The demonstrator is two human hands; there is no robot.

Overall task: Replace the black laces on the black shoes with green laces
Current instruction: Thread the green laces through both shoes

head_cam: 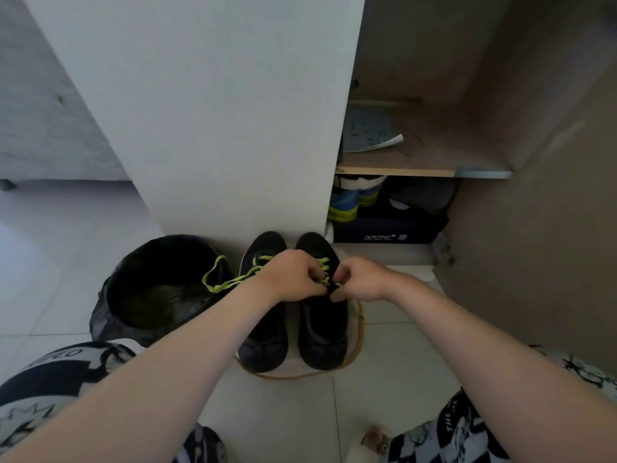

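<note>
Two black shoes stand side by side on a pale round mat (356,354), toes toward a white cabinet door. The left shoe (263,332) carries a green lace (218,284) whose loose end loops out to the left. Both my hands meet over the right shoe (322,332), which has green lace (323,262) threaded through its upper eyelets. My left hand (290,279) pinches the lace at the shoe's tongue. My right hand (362,280) pinches the lace end just to the right of it.
A bin with a black liner (160,289) stands left of the shoes. The white cabinet door (217,121) rises behind them. To the right an open cabinet holds a dark shoe box (387,233), blue-and-yellow shoes (347,203) and papers (370,133) on a shelf. My knees flank the lower view.
</note>
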